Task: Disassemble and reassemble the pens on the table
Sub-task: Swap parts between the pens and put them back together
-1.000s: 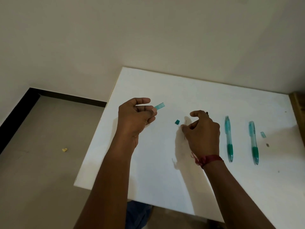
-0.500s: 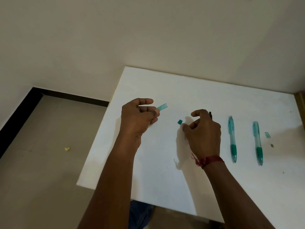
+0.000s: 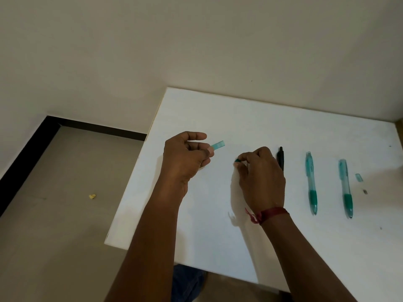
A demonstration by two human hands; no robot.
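Small teal piece (image 3: 237, 160): a second ago it lay loose on the table (image 3: 218, 110), just left of the right hand. Now that hand's fingertips pinch it, low over the surface.
Right hand (image 3: 260, 182): fingers curled and clamped on the piece.
Left hand (image 3: 185, 158): unchanged and held up, with thumb and curled fingers gripping a teal sleeve (image 3: 218, 145) that pokes out to the right.
Meaning: I'd judge the piece is about to be fitted to the sleeve, so reassembly is starting.
Black pen (image 3: 280, 158): just beside the right hand and more exposed than before. Whether it lies free I cannot tell.
Whole pens: the first teal pen (image 3: 311, 182) and second teal pen (image 3: 345, 188) lie further right, untouched.
Containers: none. A teal scrap (image 3: 358, 177) and a grey bit (image 3: 365, 191) lie on the bare tabletop.
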